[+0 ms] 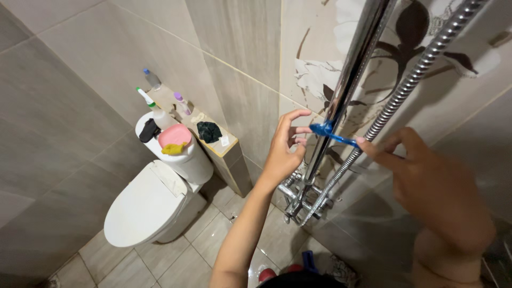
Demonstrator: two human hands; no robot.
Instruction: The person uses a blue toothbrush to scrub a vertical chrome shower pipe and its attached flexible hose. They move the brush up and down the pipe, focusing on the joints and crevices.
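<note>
White toilet (154, 205), bottles (152, 79) behind

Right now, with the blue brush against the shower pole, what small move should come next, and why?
Probably a short stroke of the brush down the pole. The right hand pinches the handle's end, the bristle head sits against the chrome, and the left hand curls beside the pole at that spot, seemingly steadying it. The pole runs on below, down to the tap.

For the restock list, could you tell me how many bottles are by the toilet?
3, all on the tiled ledge behind the toilet: blue-capped bottle, green-and-white bottle, purple-capped bottle. Others may be hidden.
</note>
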